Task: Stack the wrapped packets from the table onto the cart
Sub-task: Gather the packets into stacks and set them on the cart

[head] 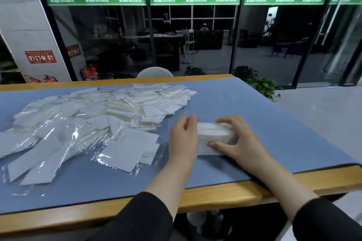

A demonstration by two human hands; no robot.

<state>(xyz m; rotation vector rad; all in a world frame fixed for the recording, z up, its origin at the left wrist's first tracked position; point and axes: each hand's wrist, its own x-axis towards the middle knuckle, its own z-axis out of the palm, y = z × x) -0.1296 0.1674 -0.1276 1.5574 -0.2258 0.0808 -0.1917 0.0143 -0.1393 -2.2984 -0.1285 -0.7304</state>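
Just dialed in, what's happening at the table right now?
A person is squaring up a small stack of wrapped packets between both hands on the blue mat. The left hand holds one end, the right hand grips the other. A big loose pile of packets lies to the left. No cart is in view.

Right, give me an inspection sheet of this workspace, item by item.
Surface: wooden table covered by a blue mat.
Job's things: loose pile of wrapped packets on the mat's left; a squared-up stack of packets between the hands. Cart: not in view.
Clutter: nothing seen.
Hands: left hand against the stack's left end; right hand curled round its right end.
Cables: nothing seen.
Surroundings: glass wall, potted plants, fire extinguishers.
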